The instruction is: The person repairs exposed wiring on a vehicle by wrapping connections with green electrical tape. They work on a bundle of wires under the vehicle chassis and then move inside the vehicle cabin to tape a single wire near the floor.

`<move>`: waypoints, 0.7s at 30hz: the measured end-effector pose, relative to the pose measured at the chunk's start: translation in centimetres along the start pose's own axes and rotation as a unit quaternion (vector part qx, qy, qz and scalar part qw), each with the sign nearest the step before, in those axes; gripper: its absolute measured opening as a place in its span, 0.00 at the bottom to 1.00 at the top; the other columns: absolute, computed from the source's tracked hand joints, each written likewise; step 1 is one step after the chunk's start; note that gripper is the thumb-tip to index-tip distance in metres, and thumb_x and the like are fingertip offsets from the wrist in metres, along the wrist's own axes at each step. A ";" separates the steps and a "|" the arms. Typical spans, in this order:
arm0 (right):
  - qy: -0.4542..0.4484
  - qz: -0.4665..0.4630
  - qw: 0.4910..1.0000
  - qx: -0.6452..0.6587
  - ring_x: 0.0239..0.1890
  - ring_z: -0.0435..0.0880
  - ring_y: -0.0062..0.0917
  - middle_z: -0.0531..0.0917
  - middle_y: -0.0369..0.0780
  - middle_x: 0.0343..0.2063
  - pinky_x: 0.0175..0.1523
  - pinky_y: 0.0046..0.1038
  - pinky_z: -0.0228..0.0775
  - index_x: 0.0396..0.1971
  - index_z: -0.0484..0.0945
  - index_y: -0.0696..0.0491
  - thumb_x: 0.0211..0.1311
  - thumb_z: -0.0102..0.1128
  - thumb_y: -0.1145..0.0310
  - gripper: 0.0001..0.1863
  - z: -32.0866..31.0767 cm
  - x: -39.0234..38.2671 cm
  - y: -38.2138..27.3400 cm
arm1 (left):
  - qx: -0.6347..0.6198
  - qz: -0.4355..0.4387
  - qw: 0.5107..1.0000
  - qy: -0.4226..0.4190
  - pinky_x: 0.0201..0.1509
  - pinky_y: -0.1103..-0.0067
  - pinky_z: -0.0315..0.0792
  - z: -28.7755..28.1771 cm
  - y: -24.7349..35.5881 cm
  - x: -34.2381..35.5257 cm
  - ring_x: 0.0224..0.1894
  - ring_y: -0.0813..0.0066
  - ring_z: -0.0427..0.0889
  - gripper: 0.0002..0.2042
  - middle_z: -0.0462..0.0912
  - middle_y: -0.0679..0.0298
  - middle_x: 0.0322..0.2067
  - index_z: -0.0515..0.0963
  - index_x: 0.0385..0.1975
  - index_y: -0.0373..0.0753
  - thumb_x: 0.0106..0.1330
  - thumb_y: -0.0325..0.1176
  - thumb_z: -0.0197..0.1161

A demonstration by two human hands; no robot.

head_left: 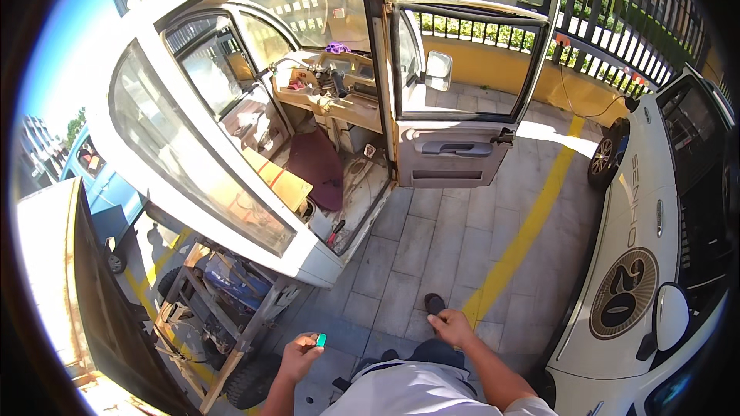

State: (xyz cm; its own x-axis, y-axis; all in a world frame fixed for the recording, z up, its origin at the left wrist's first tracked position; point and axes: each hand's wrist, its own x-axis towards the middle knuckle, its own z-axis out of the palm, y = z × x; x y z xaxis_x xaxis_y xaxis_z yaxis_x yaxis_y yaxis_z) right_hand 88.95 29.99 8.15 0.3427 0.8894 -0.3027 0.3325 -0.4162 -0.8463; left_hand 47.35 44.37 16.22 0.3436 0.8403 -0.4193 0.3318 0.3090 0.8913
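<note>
My left hand (299,357) is raised at the lower middle, closed in a pinch on a small flat green piece (321,340); its exact kind is too small to make out. To its right, my right hand (453,328) hangs in front of me with the fingers curled together. Whatever it may hold is hidden. Neither hand touches the white vehicle cab (316,266) ahead, whose door (443,156) stands swung out to the right. Inside the cab lie a maroon seat pad (316,168), a cardboard box (281,179) and a red-and-black handled tool (336,231) by the sill.
A white car (632,239) is parked along the right. Behind the cab, a wooden-framed cart bed (223,296) with a black tyre (253,380) stands at lower left. Grey paving (405,243) with a yellow line (532,227) runs between the vehicles. A black fence (617,0) borders the back.
</note>
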 end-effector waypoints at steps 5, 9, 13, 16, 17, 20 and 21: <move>-0.088 -0.152 0.983 -0.061 0.31 0.85 0.44 0.85 0.50 0.29 0.40 0.41 0.77 0.27 0.84 0.60 0.67 0.68 0.53 0.22 -4.6 10.7 -5.2 | -0.097 0.001 0.994 0.054 0.56 0.66 0.82 5.7 3.0 1.1 0.50 0.62 0.87 0.07 0.78 0.49 0.57 0.80 0.35 0.28 0.65 0.25 0.70; -0.171 -0.167 0.971 -0.028 0.30 0.85 0.41 0.85 0.48 0.28 0.39 0.41 0.76 0.26 0.83 0.61 0.65 0.70 0.54 0.22 -6.9 15.9 -7.5 | -0.101 0.025 0.990 0.097 0.61 0.66 0.77 9.2 7.3 1.1 0.52 0.62 0.85 0.06 0.78 0.48 0.59 0.80 0.35 0.29 0.65 0.24 0.69; -0.257 -0.161 0.953 0.000 0.27 0.80 0.30 0.82 0.44 0.24 0.35 0.35 0.73 0.25 0.81 0.62 0.66 0.71 0.60 0.19 -7.5 19.1 -16.0 | -0.145 0.041 0.972 0.181 0.66 0.68 0.70 11.8 14.2 0.2 0.60 0.65 0.79 0.06 0.76 0.50 0.63 0.78 0.37 0.32 0.65 0.24 0.68; -0.304 -0.229 0.916 0.126 0.31 0.76 0.19 0.81 0.37 0.30 0.38 0.27 0.70 0.30 0.82 0.59 0.67 0.70 0.72 0.08 -5.2 18.5 -21.5 | -0.117 0.118 0.963 0.213 0.70 0.66 0.67 11.9 17.8 -0.3 0.66 0.63 0.74 0.07 0.74 0.51 0.65 0.76 0.38 0.35 0.64 0.24 0.68; -0.321 -0.255 0.902 0.138 0.33 0.77 0.20 0.82 0.38 0.33 0.38 0.26 0.70 0.33 0.83 0.59 0.66 0.69 0.74 0.04 -4.6 17.4 -23.6 | -0.111 0.141 0.957 0.227 0.72 0.65 0.66 12.3 18.8 -1.2 0.68 0.62 0.73 0.08 0.73 0.51 0.66 0.76 0.38 0.36 0.64 0.23 0.68; -0.398 -0.352 0.830 0.169 0.35 0.82 0.23 0.84 0.39 0.36 0.40 0.27 0.75 0.39 0.85 0.58 0.62 0.70 0.77 0.06 -1.8 14.0 -29.2 | -0.027 0.171 0.939 0.298 0.73 0.62 0.63 12.2 20.5 -4.3 0.70 0.58 0.71 0.08 0.73 0.49 0.66 0.76 0.36 0.38 0.61 0.23 0.69; -0.426 -0.364 0.812 0.163 0.36 0.84 0.24 0.84 0.39 0.37 0.40 0.28 0.77 0.40 0.86 0.58 0.61 0.70 0.76 0.08 -1.1 12.6 -31.0 | -0.008 0.171 0.932 0.321 0.73 0.63 0.63 12.1 20.4 -5.7 0.69 0.58 0.72 0.08 0.73 0.49 0.66 0.77 0.36 0.39 0.60 0.23 0.69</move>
State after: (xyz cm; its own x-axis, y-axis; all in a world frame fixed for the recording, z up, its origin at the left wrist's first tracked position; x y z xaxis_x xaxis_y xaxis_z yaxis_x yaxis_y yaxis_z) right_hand 83.93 53.90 31.04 -0.6190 0.7431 0.2542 -0.1242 0.2270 -0.9659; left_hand 62.82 40.46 34.66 -0.1710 0.9825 0.0743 0.2836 -0.0231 0.9587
